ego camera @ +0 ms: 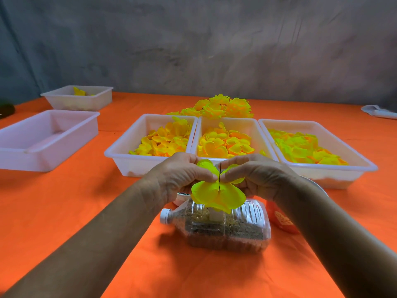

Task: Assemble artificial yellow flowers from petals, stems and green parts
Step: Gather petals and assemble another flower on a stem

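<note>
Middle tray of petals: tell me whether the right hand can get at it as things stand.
Probably yes, once freed. The middle tray sits open-topped just beyond the right hand, nothing between, but that hand is pinching the yellow petal piece on the thin pin.

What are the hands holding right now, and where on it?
Both the left hand and the right hand pinch the yellow petal layer near its centre, either side of the thin dark stem poking up through it.

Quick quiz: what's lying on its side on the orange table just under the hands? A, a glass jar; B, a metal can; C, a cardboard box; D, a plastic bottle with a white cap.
D: a clear plastic bottle with a white cap, part-filled with brownish grainy material, lies there.
</note>
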Tool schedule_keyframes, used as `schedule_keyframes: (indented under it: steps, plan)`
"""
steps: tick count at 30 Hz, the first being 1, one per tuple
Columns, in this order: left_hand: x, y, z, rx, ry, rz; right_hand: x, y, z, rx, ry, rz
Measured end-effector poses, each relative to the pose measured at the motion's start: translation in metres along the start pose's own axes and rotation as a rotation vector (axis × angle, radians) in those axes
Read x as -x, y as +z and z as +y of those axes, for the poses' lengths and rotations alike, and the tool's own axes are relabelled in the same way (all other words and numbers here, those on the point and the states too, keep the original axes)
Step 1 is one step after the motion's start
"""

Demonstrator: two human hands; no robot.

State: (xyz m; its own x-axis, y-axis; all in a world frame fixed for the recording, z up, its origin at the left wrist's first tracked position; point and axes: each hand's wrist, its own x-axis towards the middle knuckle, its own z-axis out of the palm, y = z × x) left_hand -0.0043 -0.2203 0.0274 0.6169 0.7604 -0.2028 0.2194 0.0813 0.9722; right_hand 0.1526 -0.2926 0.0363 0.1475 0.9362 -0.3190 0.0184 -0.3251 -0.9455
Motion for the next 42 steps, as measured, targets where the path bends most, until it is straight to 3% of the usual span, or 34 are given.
schedule_keyframes:
  steps: [24, 37, 39, 42]
  plan:
    - [-0.002, -0.001, -0.013, -0.07, -0.072, -0.032, 0.001, 0.0, 0.01, 0.164, -0.027, 0.059]
    - [-0.009, -0.004, -0.021, 0.018, -0.166, -0.179, -0.002, -0.002, 0.023, 0.018, 0.014, 0.02]
    - [-0.007, -0.005, -0.021, -0.035, -0.114, -0.105, 0.003, 0.0, 0.026, 0.076, -0.058, 0.087]
    - [-0.002, -0.005, -0.025, -0.147, 0.141, 0.08, 0.012, 0.006, 0.031, 0.029, -0.239, 0.156]
